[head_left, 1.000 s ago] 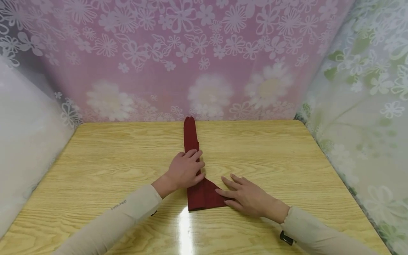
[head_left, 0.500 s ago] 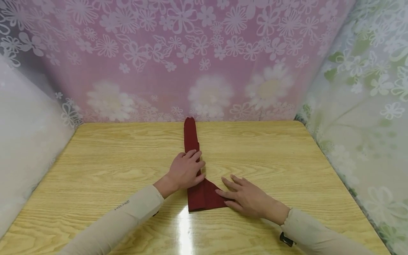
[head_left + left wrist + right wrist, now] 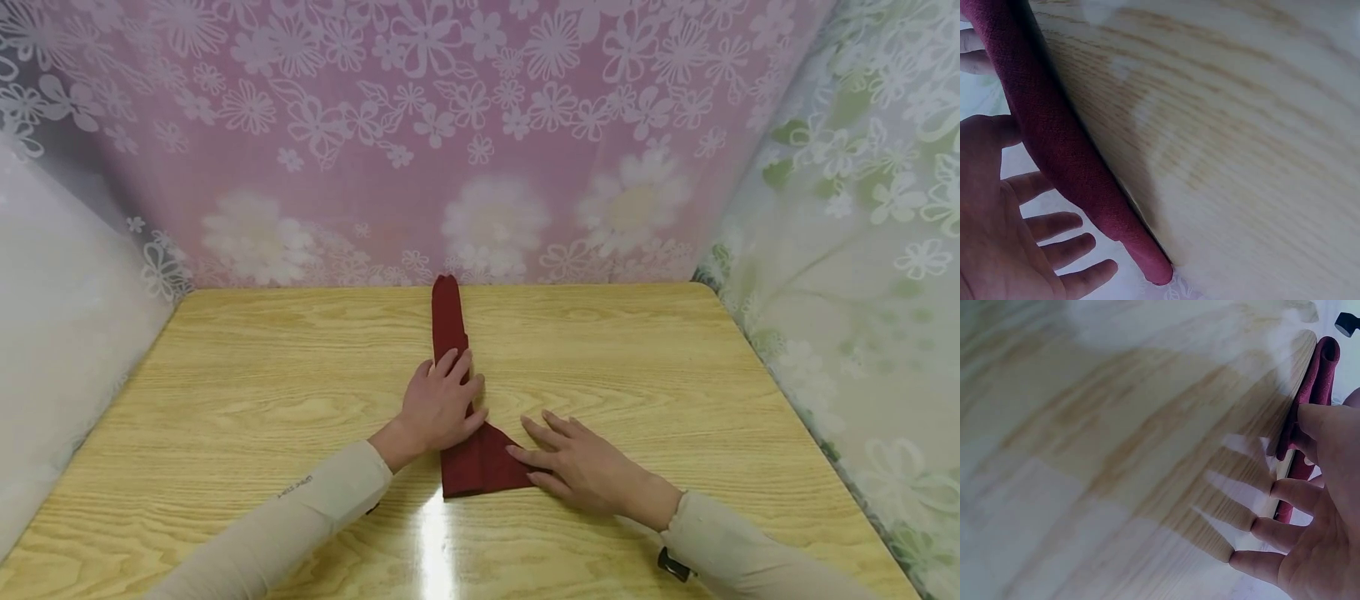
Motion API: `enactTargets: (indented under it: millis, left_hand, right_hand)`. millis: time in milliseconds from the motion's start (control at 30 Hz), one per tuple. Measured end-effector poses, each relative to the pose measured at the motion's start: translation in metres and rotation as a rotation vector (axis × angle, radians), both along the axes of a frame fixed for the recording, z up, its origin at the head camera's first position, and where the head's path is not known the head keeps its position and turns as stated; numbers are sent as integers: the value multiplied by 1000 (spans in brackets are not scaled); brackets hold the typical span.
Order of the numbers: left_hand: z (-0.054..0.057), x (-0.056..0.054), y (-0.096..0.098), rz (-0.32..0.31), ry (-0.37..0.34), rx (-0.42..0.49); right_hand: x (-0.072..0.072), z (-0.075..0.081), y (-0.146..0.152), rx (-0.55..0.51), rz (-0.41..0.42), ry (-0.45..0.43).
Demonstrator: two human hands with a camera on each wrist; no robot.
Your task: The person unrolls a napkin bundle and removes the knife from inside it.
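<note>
A dark red folded cloth (image 3: 448, 312) lies lengthwise on the table, a narrow strip at the far end and a flared corner at the near right. My left hand (image 3: 441, 408) rests across the middle of the strip with its fingers spread and hides part of it. On the flared corner, fingertips of my right hand (image 3: 585, 462) touch the fabric, the other fingers extended over the wood. The left wrist view shows the cloth (image 3: 1063, 150) as a thick band beside the outstretched fingers. In the right wrist view, the thumb of the right hand (image 3: 1322, 544) is at the cloth's edge.
The wood-grain table (image 3: 637, 350) ends at a pink flowered curtain (image 3: 352, 192) behind, and the cloth's tip reaches that far edge. A pale flowered curtain (image 3: 862, 333) hangs along the right side, a whitish one (image 3: 67, 333) along the left.
My left hand has shifted slightly to the right along the cloth, its fingers stretched out a little more. The right hand and the cloth stay where they were.
</note>
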State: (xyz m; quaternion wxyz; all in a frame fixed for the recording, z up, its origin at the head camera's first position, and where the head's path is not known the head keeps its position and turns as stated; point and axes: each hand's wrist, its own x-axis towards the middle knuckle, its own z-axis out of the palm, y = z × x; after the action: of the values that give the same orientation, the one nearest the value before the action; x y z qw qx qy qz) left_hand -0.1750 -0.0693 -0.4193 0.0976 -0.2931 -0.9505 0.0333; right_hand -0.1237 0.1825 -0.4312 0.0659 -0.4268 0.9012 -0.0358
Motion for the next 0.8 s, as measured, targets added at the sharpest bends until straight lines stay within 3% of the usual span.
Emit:
enactTargets:
  millis: [333,800]
  left_hand:
    - [-5,0,-3,94,-126,-43]
    - [-5,-3,0,107,-158,-60]
  right_hand:
    - [1,0,-2,20,-4,10]
    - [0,-2,0,44,14,103]
